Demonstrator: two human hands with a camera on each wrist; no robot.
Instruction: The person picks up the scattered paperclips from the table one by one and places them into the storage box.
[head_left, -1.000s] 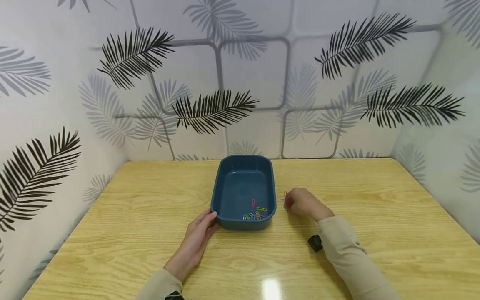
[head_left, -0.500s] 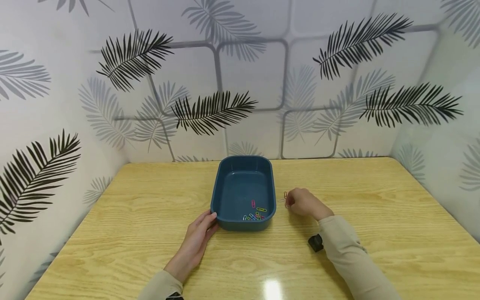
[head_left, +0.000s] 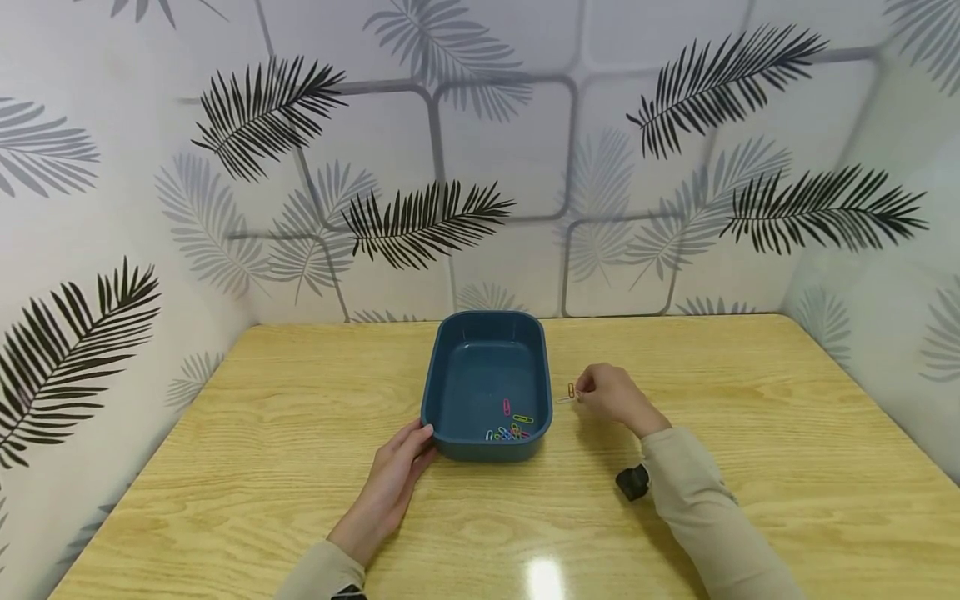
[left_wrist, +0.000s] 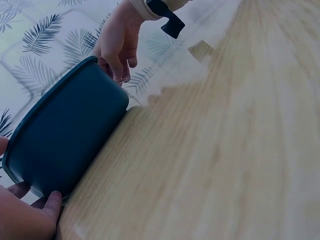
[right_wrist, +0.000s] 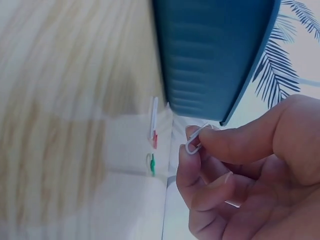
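A dark blue plastic bin [head_left: 483, 375] stands on the wooden table. My left hand [head_left: 396, 471] grips its near left corner, thumb at the rim and fingers against the outside. Several coloured paper clips lie inside at the near right, among them a pink clip [head_left: 506, 407] and a yellow clip [head_left: 523, 419]. To the right of the bin, my right hand [head_left: 611, 393] pinches a white paper clip [right_wrist: 192, 143] between thumb and fingers, raised over the table. Below and beyond it lie another white clip [right_wrist: 154, 117], a red clip [right_wrist: 155, 140] and a green clip [right_wrist: 151, 165].
The light wooden table [head_left: 300, 375] reaches back to a wall [head_left: 510, 150] with a leaf pattern. A black wrist camera [head_left: 632, 482] shows under the right sleeve [head_left: 686, 475].
My right hand has come up slightly from the table with the white paper clip pinched in it, uncovering more of the clips beside the bin. The left hand and the bin stay put.
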